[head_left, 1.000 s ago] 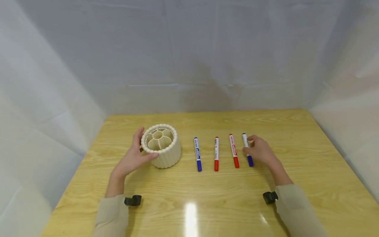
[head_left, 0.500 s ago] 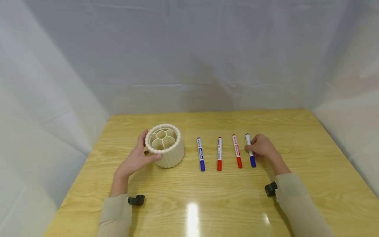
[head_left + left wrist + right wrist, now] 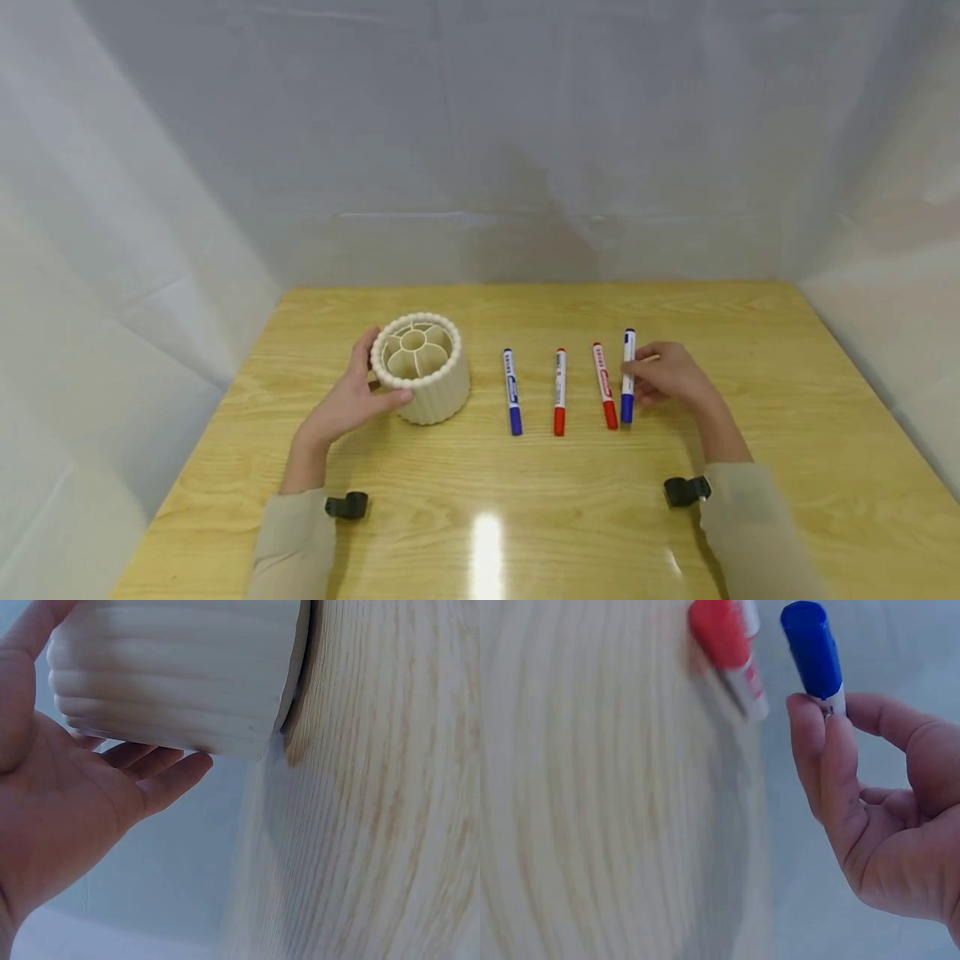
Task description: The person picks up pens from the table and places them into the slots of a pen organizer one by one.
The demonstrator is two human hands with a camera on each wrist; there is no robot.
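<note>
Currently the blue marker (image 3: 627, 375) is pinched between thumb and fingers of the right hand (image 3: 671, 377), rightmost in the row on the wooden table (image 3: 570, 500). Just beside it on the left lies a red marker (image 3: 604, 397); further left lie a second red marker (image 3: 559, 391) and a second blue marker (image 3: 512, 390). The left hand (image 3: 347, 404) cups the ribbed cream pen holder (image 3: 422, 367), fingers loosely curved against its wall.
</note>
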